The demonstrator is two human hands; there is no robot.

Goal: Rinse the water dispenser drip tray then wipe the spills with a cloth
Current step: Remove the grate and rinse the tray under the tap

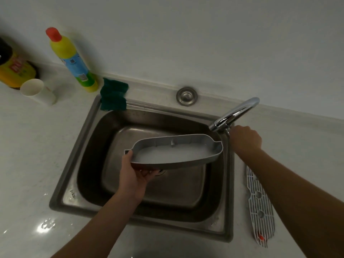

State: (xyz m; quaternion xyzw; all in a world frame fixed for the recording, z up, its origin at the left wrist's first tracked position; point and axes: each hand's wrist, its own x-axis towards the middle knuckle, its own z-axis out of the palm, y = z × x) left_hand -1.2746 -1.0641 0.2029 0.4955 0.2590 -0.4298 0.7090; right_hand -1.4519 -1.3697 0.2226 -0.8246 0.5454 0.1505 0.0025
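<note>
My left hand grips the left end of the grey drip tray, holding it over the steel sink, tilted slightly, with water pooled inside. The tray's right end sits just under the chrome faucet spout. My right hand is closed around the faucet handle behind the spout. The tray's white slotted grille lies flat on the counter right of the sink. A dark green cloth hangs over the sink's back left corner.
A yellow bottle with a red cap stands behind the sink's left corner. A white paper cup lies on its side on the left counter, next to a dark yellow-labelled container. Water drops glisten on the counter at front left.
</note>
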